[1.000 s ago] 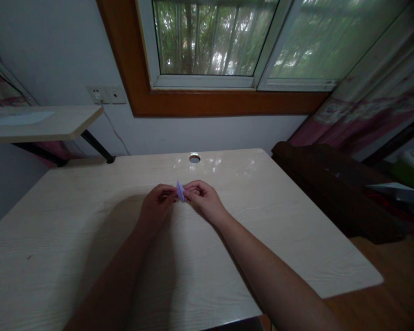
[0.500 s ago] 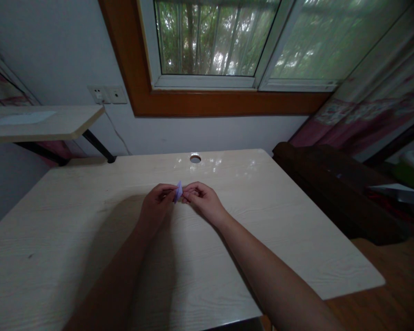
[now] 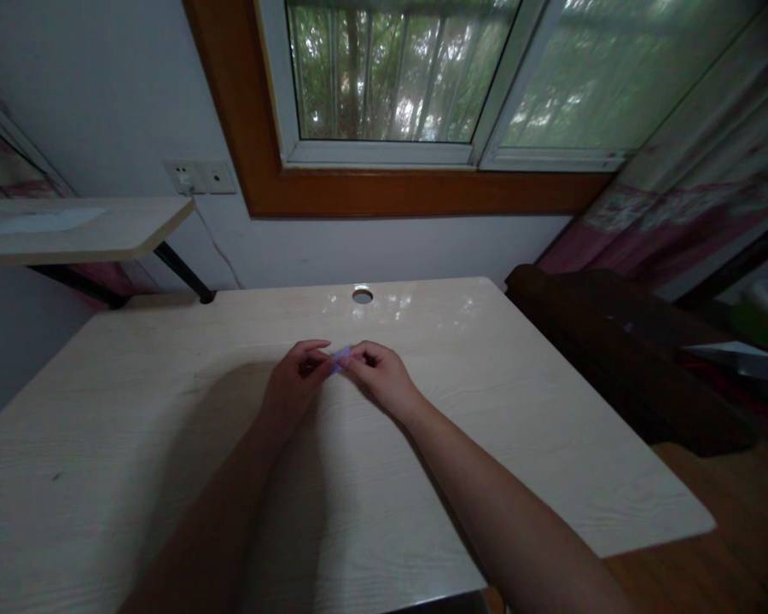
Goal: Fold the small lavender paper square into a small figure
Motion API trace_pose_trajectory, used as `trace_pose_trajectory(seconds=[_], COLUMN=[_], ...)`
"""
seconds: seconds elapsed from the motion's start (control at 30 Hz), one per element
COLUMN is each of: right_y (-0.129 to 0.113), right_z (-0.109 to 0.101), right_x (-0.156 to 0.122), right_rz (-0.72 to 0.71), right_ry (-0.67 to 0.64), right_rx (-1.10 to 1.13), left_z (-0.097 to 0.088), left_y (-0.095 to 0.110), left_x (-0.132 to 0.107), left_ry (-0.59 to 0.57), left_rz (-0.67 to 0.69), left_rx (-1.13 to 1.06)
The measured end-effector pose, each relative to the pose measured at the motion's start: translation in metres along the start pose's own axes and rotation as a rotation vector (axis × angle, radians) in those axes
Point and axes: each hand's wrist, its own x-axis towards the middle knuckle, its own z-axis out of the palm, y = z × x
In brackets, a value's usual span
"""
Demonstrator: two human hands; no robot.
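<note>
A small piece of folded purple paper [image 3: 340, 358] is held between my two hands, over the far middle of the pale wooden desk [image 3: 525, 460]. My left hand [image 3: 298, 375] pinches its left side between thumb and fingers, with the index finger stretched out above. On the other side my right hand [image 3: 381, 373] grips the paper with thumb and index finger. The fingertips cover much of the paper, so its exact folded shape is hard to make out.
A round cable hole [image 3: 362, 295] lies behind my hands near the desk's back edge. At the left a raised shelf [image 3: 160, 226] stands on black posts. Beyond the desk are a window [image 3: 390, 77] and, at the right, dark brown furniture [image 3: 589, 341].
The purple paper has turned from nearly upright to a slanted, flatter position. My fingers have closed in and cover more of it; the left index finger has lifted off.
</note>
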Motion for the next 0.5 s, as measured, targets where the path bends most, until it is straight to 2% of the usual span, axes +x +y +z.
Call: trace_pose_trajectory(seconds=[0.17,0.3,0.5], right_y=[0.000,-0.001,-0.008], right_z=[-0.001,0.000,-0.003], right_x=[0.001,-0.001,-0.003], right_rz=[0.013,0.022,-0.121], right_ry=[0.029,-0.034,-0.080], right_rx=[0.021,0.061,-0.149], left_z=[0.000,-0.001,0.001], left_y=[0.008,0.014,0.013], left_x=[-0.003,-0.005,-0.005], left_ry=[-0.139,-0.166,-0.242], left_rz=[-0.111,-0.157,-0.166], left_rx=[0.177,0.182,0.144])
